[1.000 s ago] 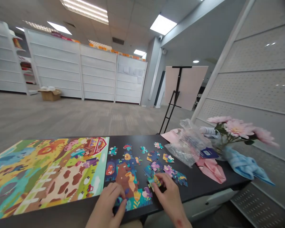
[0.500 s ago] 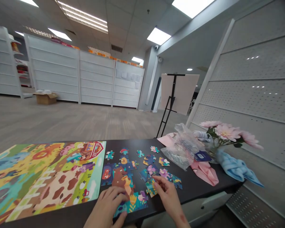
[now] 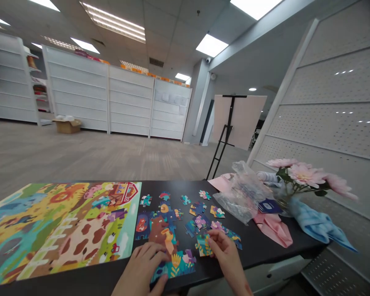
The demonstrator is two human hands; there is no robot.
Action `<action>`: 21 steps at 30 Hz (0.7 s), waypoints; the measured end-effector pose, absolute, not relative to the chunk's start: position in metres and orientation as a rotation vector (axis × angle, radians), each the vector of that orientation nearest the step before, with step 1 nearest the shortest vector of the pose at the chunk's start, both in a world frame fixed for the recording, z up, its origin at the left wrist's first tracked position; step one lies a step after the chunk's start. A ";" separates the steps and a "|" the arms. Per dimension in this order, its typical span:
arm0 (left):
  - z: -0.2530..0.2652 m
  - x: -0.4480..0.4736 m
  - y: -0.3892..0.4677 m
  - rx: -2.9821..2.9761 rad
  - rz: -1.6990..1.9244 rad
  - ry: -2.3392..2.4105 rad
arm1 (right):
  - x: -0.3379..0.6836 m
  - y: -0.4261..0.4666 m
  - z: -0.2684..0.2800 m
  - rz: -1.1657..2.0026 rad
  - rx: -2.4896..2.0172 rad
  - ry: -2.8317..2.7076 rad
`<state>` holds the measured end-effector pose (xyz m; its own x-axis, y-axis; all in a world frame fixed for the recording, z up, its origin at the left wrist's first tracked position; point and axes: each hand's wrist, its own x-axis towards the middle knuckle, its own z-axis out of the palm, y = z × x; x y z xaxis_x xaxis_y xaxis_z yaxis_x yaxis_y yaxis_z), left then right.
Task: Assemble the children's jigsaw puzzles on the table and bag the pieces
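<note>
My right hand pinches the right edge of a jigsaw puzzle piece with yellow plants on teal, just right of a partly joined puzzle showing a brown bear. On the lower left of that joined part lies my left hand, fingers stretched flat and thumb apart. Beyond my right hand are a purple-flower piece, a joined strip and a piece with a white animal. Further loose pieces, such as a teal one, are scattered toward the back edge of the dark table.
A bright farm picture sheet covers the table's left side. At the right are a crumpled plastic bag, a pink cloth, a blue cloth and pink flowers in a vase. Behind the table stands an easel.
The plant piece has turned more upright and shifted slightly right in my right hand. My left hand stays on the joined puzzle. The view has swung slightly left.
</note>
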<state>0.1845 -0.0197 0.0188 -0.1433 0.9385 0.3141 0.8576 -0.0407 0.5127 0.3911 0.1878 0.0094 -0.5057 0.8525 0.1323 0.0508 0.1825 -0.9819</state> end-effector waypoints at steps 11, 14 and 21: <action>0.017 0.185 -0.015 2.050 0.774 2.026 | 0.395 0.201 -0.001 1.346 -0.828 -1.789; 0.003 0.180 -0.011 2.118 0.756 1.983 | 0.396 0.200 0.001 1.344 -0.850 -1.785; 0.013 0.183 -0.015 2.044 0.970 1.866 | 0.392 0.193 0.013 1.287 -0.867 -1.773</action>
<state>0.1826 -0.0152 0.0131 -0.0174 0.9457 0.3246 0.8089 -0.1775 0.5605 0.3915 0.1933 0.0128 -0.4758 0.8589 0.1894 0.0861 0.2598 -0.9618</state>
